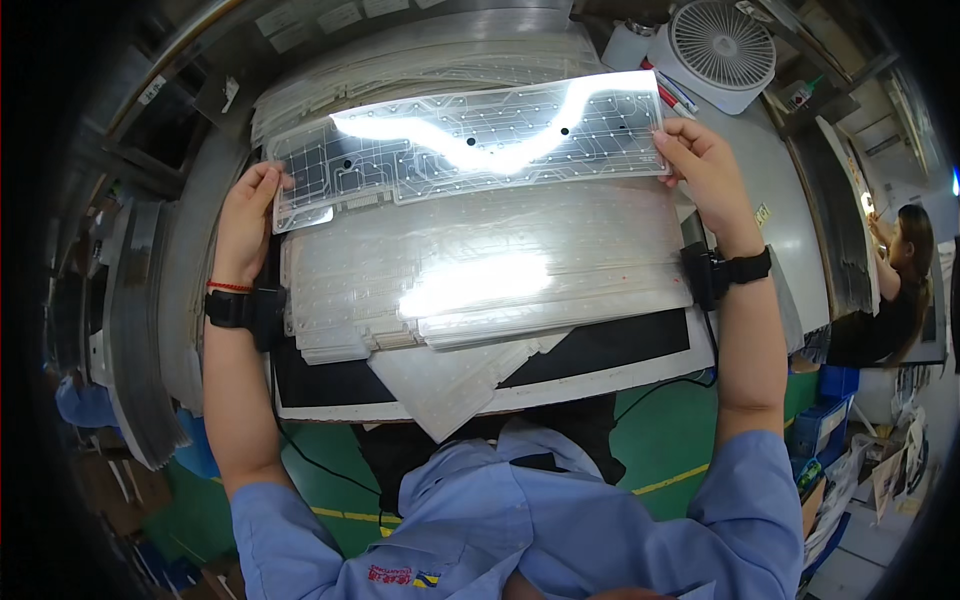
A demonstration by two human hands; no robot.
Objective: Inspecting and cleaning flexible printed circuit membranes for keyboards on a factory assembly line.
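A clear plastic circuit sheet [430, 165], a keyboard membrane with printed traces and dots, is stretched between my hands and tilted so that light glares off it. My left hand [247, 215] pinches its left end between thumb and fingers. At the other end, my right hand [705, 175] grips the edge near the corner. Under the held sheet lies a thick stack of similar sheets [380, 270], partly covered by it. One more sheet [440, 390] sticks out at an angle below the stack, over a black mat [610, 350].
Behind stands another pile of sheets [420, 65]. At the back right are a white fan [722, 50], red pens [680, 95] and a bottle [628, 45]. More stacked sheets [145, 330] rise at the left. A person [900, 270] sits at the far right.
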